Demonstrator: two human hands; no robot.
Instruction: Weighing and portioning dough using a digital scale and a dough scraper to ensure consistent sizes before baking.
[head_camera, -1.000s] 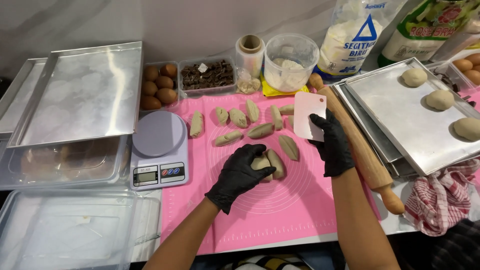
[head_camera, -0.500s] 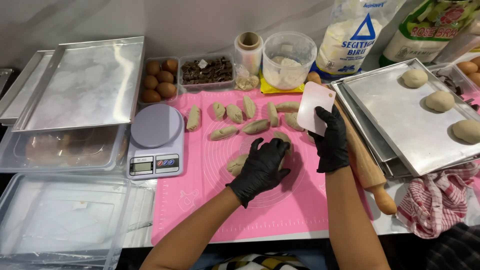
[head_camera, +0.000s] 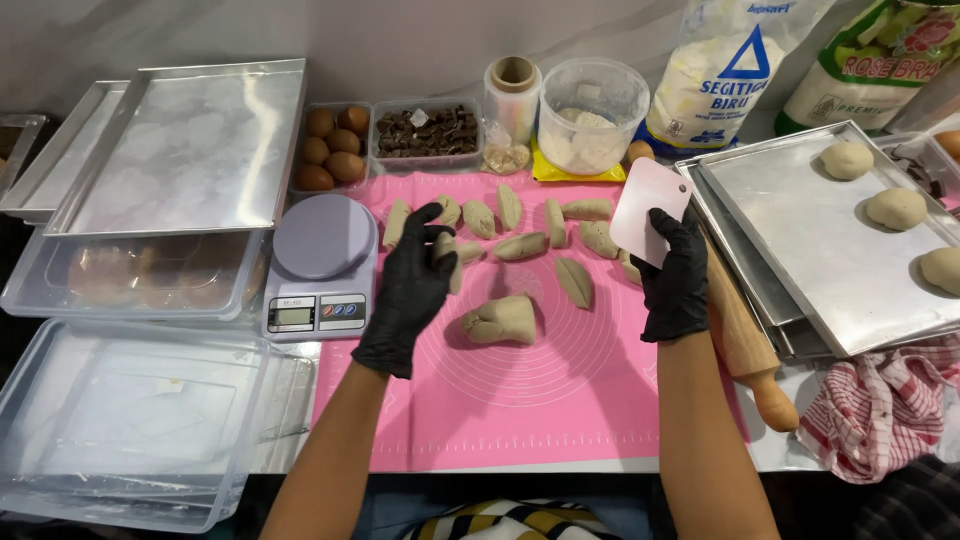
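The larger lump of dough (head_camera: 502, 320) sits near the middle of the pink mat (head_camera: 520, 420), lying across it with its long axis running roughly from nine to three o'clock. From the left hand (head_camera: 412, 285) it lies at about four o'clock, just beside the heel of the glove but not touching it; from the right hand (head_camera: 672, 275) it lies at about eight o'clock and farther off, so the left hand is the nearer of the two. The left hand, in a black glove, has its fingers drawn together around a small dough piece (head_camera: 447, 262), pinched between thumb and fingertips close to the row of cut pieces (head_camera: 520, 245) that spreads along the top of the mat at twelve o'clock. The right hand, also gloved, is clamped on a white plastic scraper (head_camera: 646, 205), held upright with its blade pointing toward twelve o'clock. A kitchen scale (head_camera: 320, 262) stands at nine o'clock of the left hand, just off the mat's edge, and a wooden rolling pin (head_camera: 745, 335) lies at three o'clock of the right hand, against the stacked metal trays (head_camera: 800, 240).
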